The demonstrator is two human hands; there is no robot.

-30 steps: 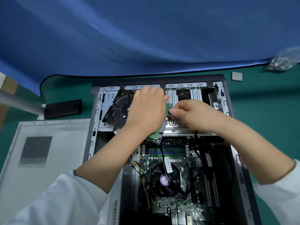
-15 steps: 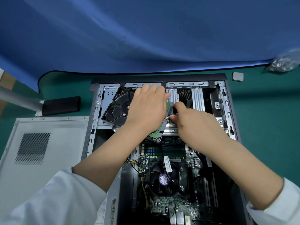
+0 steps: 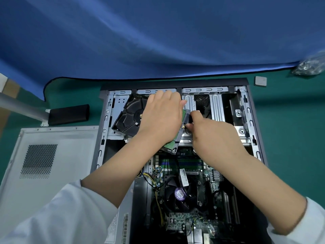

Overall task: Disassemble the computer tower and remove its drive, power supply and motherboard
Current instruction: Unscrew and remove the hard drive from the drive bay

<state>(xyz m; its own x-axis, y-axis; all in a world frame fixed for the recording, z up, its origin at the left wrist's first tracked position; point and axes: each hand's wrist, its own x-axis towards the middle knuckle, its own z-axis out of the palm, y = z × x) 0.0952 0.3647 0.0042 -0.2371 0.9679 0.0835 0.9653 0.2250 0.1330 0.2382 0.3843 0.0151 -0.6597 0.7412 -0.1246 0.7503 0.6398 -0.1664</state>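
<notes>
Drive [image 3: 131, 117] lay tilted across the open tower's [image 3: 255, 124] upper bay, our left hand [image 3: 161, 118] curled over it to steady it while our right hand's [image 3: 209, 131] fingers pinched what seemed its cable plug [image 3: 188, 118], presumably to unplug it.

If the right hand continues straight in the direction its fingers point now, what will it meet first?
The right hand points up-left, pinching a black connector at the edge of the hard drive. Going straight on, it would probably meet that drive edge first, then the left hand gripping the drive. Depth is unclear.
</notes>
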